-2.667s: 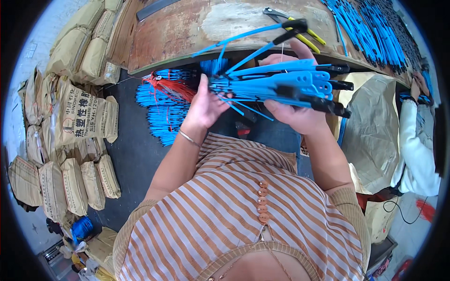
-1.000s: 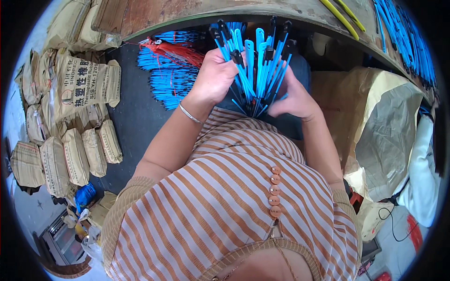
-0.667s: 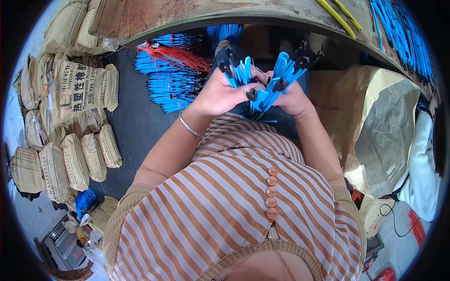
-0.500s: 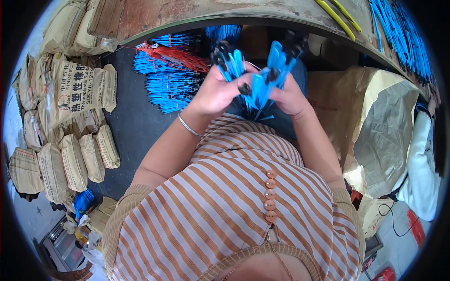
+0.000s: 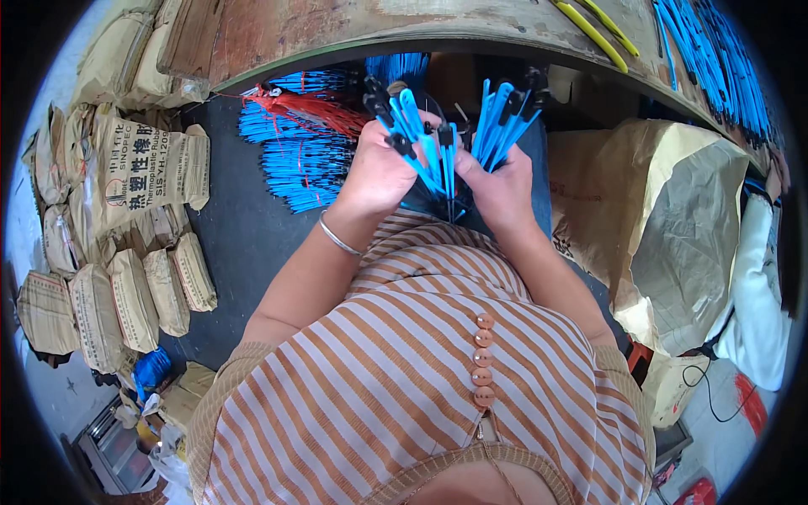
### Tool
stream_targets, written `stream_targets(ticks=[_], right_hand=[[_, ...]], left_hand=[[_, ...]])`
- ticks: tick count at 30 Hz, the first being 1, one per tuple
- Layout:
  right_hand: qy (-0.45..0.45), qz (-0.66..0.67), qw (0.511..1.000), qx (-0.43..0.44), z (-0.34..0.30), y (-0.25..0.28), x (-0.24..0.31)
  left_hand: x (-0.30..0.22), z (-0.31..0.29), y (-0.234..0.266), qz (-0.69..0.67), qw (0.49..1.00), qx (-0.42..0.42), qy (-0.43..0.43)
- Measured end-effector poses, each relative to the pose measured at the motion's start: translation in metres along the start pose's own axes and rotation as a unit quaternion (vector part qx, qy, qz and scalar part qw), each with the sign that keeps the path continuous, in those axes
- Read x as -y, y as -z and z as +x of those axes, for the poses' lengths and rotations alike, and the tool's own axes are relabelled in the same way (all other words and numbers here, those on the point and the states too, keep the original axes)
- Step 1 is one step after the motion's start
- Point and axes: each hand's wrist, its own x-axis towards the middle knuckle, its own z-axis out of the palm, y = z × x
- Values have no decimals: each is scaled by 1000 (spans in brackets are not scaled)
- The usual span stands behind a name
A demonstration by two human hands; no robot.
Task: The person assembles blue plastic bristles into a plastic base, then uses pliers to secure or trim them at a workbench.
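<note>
Both my hands are raised in front of my body, below the table edge, closed around thin blue strips with black ends. In my left hand (image 5: 379, 172), wearing a silver bangle, is a bunch of blue strips (image 5: 410, 111) with their black ends pointing up. Close beside it, my right hand (image 5: 503, 192) grips another bunch of blue strips (image 5: 507, 126), fanned outward. A few strips stand between the two hands, and the lower ends converge near my striped shirt. Fingers behind the strips are partly hidden.
Stacked bundles of blue strips (image 5: 303, 164) lie at the left with red ties (image 5: 316, 111) on top. The wooden table (image 5: 337, 18) holds a yellow-handled tool (image 5: 599, 32) and more blue strips (image 5: 715, 71). Brown sacks (image 5: 156, 168) line the left; an opened paper sack (image 5: 593, 168) stands right, near another person's white sleeve (image 5: 752, 295).
My right hand has come slightly down and left. The strips, blurred and bunched before, now stand more upright and fan apart into separate bunches.
</note>
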Motion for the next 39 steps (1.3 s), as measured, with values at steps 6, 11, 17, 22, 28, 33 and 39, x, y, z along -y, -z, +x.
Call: stream_targets(ticks=[6,11,17,22,28,33,39], right_hand=[[-8,101,970,222,15,18,1],[-40,30,997,56,-4,7,1],[-11,-42,993,107,3,10,11],[34,17,990,134,10,8,20],[124,34,968,217,35,25,31],[142,51,951,270,50,35,36],[16,25,965,262,63,36,33]], left_hand=[[-13,2,8,9,989,144,-15],[-1,10,9,0,996,68,60],[-19,6,-9,12,998,57,-16],[-17,10,-10,-33,997,56,-31],[-63,16,-3,88,970,198,-113],[-123,63,53,153,923,329,-128],[-199,185,28,336,921,136,-144]])
